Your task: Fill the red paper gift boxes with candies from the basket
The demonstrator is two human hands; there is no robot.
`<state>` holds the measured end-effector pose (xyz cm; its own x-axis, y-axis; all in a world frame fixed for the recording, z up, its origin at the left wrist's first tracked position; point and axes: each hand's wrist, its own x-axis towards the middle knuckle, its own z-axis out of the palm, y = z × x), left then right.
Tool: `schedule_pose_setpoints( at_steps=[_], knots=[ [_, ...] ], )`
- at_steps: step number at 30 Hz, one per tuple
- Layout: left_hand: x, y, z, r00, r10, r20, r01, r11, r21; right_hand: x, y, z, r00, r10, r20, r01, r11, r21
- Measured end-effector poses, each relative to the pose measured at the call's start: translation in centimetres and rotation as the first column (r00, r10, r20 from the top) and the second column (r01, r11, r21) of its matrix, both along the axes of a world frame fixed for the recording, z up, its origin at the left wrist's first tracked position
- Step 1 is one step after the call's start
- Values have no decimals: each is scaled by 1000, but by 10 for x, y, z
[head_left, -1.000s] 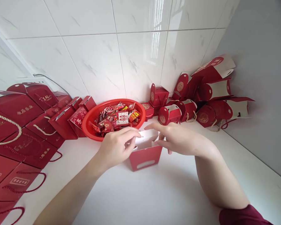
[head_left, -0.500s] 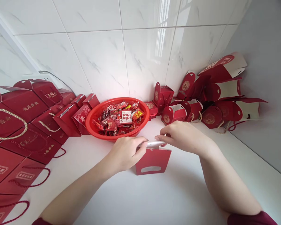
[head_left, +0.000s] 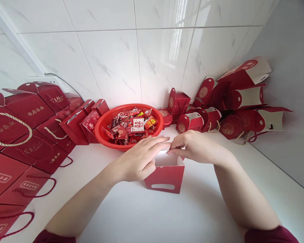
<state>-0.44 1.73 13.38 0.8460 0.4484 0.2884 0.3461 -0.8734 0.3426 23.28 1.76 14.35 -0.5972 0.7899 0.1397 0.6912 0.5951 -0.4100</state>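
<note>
A red paper box point(head_left: 164, 180) with a white inside and a pale oval on its front stands upright on the white table, its top open. My left hand point(head_left: 139, 160) lies over the box's left side, open, with the fingers stretched toward the far rim. At the far right of the opening, my right hand point(head_left: 192, 146) has its thumb and fingers pinched on the box's back edge. The fingers partly cover that edge. Just behind my left hand sits a red plastic basket point(head_left: 101, 140) with wrapped candies point(head_left: 123, 131) and a white double-happiness packet point(head_left: 138, 124).
Stacked red gift boxes point(head_left: 35, 111) with rope handles line the left side. More red boxes point(head_left: 183, 103) stand by the tiled wall point(head_left: 108, 64), with open ones point(head_left: 248, 96) piled at the right against a grey panel point(head_left: 288, 141). The white table point(head_left: 131, 216) extends toward me.
The box's top has opened wider, showing its white inside. My left hand has gone from pinching the rim to stretched fingers. My right hand stays at the far edge.
</note>
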Motion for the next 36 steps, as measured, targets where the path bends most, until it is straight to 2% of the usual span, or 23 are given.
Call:
schedule_pose_setpoints(
  at_steps=[2, 4, 7, 9, 12, 14, 15, 18, 21, 25, 28, 31, 33, 35, 36],
  knots=[
    [1, 7, -8, 988, -98, 118, 89, 993, 72, 2, 5, 1, 999, 33, -15, -33, 998, -56],
    [3, 12, -16, 964, -169, 206, 158, 985, 68, 6, 12, 3, 991, 119, -63, -128, 976, -174],
    [5, 14, -22, 954, -210, 215, 230, 970, -73, 16, 30, 10, 949, 248, -194, -305, 876, -372],
    [6, 11, -21, 964, -203, 171, 230, 961, -155, 18, 48, 16, 930, 247, -272, -342, 851, -399],
    [5, 5, -13, 978, -182, 101, 199, 962, -189, 1, 86, 20, 945, 152, -290, -239, 927, -290],
    [5, -1, -8, 982, -182, 58, 190, 965, -179, -24, 115, 15, 976, 63, -208, -105, 974, -198],
    [5, -4, -5, 983, -181, 34, 184, 968, -168, -39, 128, 9, 990, 11, -141, -34, 986, -165],
    [3, -14, 3, 988, -145, -46, 140, 984, -107, -83, 162, -17, 994, -72, -83, 61, 989, -134],
    [-1, -20, 7, 993, -66, -96, 65, 998, -16, -109, 180, -43, 990, -134, -53, 128, 986, -110],
    [-4, -20, 7, 994, -8, -111, 24, 989, 144, -117, 188, -58, 979, -180, -91, 176, 983, -56],
    [-8, -18, 10, 996, -70, -46, 77, 983, 169, -110, 185, -55, 974, -169, -149, 163, 985, -51],
    [-14, -16, 18, 985, -138, 108, 120, 980, 160, -98, 172, -49, 960, -161, -229, 148, 986, -73],
    [-21, -12, 25, 969, -65, 240, 29, 988, 153, -88, 156, -45, 934, -173, -313, 154, 984, -85],
    [-27, -4, 29, 910, 130, 393, -188, 976, 114, -76, 135, -40, 898, -179, -402, 146, 983, -111],
    [-30, 1, 29, 845, 251, 471, -317, 946, 64, -70, 124, -37, 869, -172, -464, 115, 982, -149]
  ],
)
